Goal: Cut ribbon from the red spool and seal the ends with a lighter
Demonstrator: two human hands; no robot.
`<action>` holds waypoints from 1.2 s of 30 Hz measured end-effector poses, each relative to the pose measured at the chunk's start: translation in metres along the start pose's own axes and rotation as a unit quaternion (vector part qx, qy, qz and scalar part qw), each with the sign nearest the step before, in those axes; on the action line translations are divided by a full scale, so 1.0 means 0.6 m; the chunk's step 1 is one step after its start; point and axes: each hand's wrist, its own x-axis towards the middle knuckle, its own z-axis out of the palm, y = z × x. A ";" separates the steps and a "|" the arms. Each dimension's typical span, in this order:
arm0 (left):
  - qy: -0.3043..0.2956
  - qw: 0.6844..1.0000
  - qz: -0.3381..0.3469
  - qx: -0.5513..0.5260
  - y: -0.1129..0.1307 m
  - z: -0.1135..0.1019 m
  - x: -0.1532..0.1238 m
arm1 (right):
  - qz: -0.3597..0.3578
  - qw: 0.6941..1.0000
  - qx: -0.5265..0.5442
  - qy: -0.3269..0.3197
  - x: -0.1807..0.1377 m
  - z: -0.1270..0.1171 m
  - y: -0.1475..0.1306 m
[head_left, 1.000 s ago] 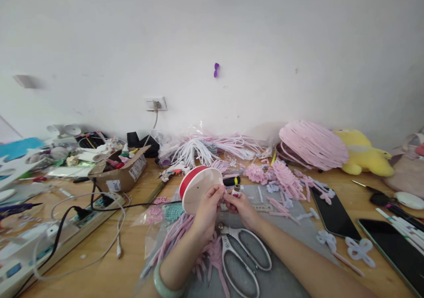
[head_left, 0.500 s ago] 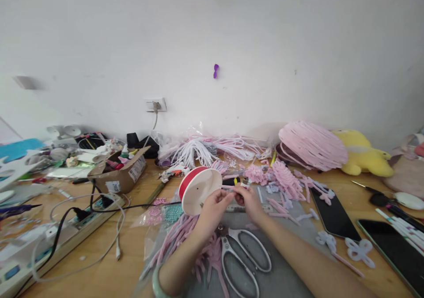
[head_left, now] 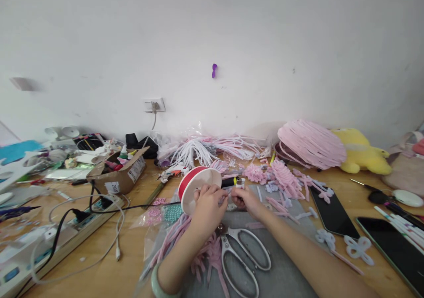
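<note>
My left hand (head_left: 210,205) is closed, its fingertips bunched in front of the red-and-white ribbon spool (head_left: 200,190). Close on its right, my right hand (head_left: 247,199) pinches with thumb and index finger. Between the two sets of fingertips shows a little of a pink pipe cleaner (head_left: 228,192); the fingers hide most of it. Below the hands, large scissors (head_left: 243,256) with pale grey handles lie on a grey mat (head_left: 281,262). Pink pipe cleaners (head_left: 168,238) lie under and beside my left forearm. A lighter (head_left: 239,182) is just behind my right hand.
Pink fuzzy flowers (head_left: 285,181), a pink pipe-cleaner coil (head_left: 311,143) and a yellow plush toy (head_left: 361,152) stand to the right. Two phones (head_left: 334,214) lie nearer. On the left are a cardboard box (head_left: 122,174), a power strip (head_left: 82,227) with cables and bead bags (head_left: 172,213).
My left hand has turned, its back now upward, with fingers curled over. The pink pipe cleaner that stuck out behind the fingertips is now mostly hidden. My right hand has shifted slightly left.
</note>
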 end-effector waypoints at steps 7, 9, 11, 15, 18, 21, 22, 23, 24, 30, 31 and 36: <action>0.021 0.990 -0.049 -0.130 -0.004 0.008 0.005 | -0.040 0.992 0.074 0.092 0.014 -0.009 0.003; 0.021 0.976 -0.080 -0.202 -0.004 0.008 0.007 | -0.044 0.994 0.054 0.085 0.016 -0.013 0.003; 0.005 0.951 -0.119 -0.286 -0.002 0.007 0.009 | -0.008 0.999 0.034 0.037 0.015 -0.014 0.003; -0.039 0.875 -0.176 -0.449 0.004 0.007 0.009 | 0.089 0.994 0.054 -0.043 0.008 -0.007 0.002; -0.072 0.819 -0.193 -0.536 0.006 0.012 0.008 | 0.117 0.991 0.054 -0.028 0.005 0.001 0.003; -0.081 0.786 -0.208 -0.576 0.005 0.017 0.007 | 0.130 0.990 0.044 -0.006 0.006 0.006 0.005; -0.078 0.781 -0.215 -0.581 0.005 0.017 0.007 | 0.135 0.990 0.042 0.001 0.007 0.008 0.005; -0.076 0.777 -0.220 -0.584 0.005 0.018 0.007 | 0.138 0.989 0.041 0.010 0.007 0.010 0.005; -0.074 0.774 -0.224 -0.587 0.005 0.018 0.006 | 0.140 0.989 0.043 0.020 0.008 0.012 0.004; -0.073 0.750 -0.231 -0.615 0.010 0.019 0.004 | 0.119 0.986 0.076 0.089 0.005 0.025 0.000; -0.074 0.746 -0.233 -0.619 0.010 0.021 0.004 | 0.116 0.985 0.081 0.099 0.005 0.026 0.000; -0.070 0.724 -0.250 -0.640 0.011 0.026 0.002 | 0.107 0.978 0.102 0.146 0.008 0.030 0.005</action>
